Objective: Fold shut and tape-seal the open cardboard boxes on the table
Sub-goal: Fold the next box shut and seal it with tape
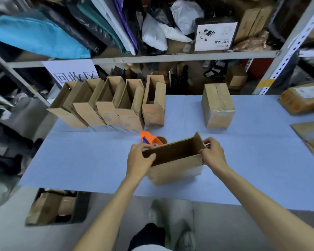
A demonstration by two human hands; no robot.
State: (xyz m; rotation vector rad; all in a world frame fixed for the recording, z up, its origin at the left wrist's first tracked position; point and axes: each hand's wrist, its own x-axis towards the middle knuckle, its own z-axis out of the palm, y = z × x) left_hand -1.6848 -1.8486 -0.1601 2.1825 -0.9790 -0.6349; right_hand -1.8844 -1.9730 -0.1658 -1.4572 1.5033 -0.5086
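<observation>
Cluttered shelving (pixel 152 57) is seen behind a blue-covered counter (pixel 80 160). Near its front edge an open cardboard box (pixel 176 169) is gripped at both ends: the left hand (pixel 139 160) is curled over the left end wall, and the right hand (pixel 213 154) is closed on the right end flap. An orange tape dispenser (pixel 150 139) is set just behind this box. Five open boxes (pixel 108 115) are lined up at the far left, and a taped box (pixel 217 107) is stood well apart to their right.

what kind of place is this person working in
Most likely a warehouse packing station: metal shelving crammed with bagged goods, a row of open cardboard boxes on the blue-covered table, and an orange tape dispenser behind the held box.
</observation>
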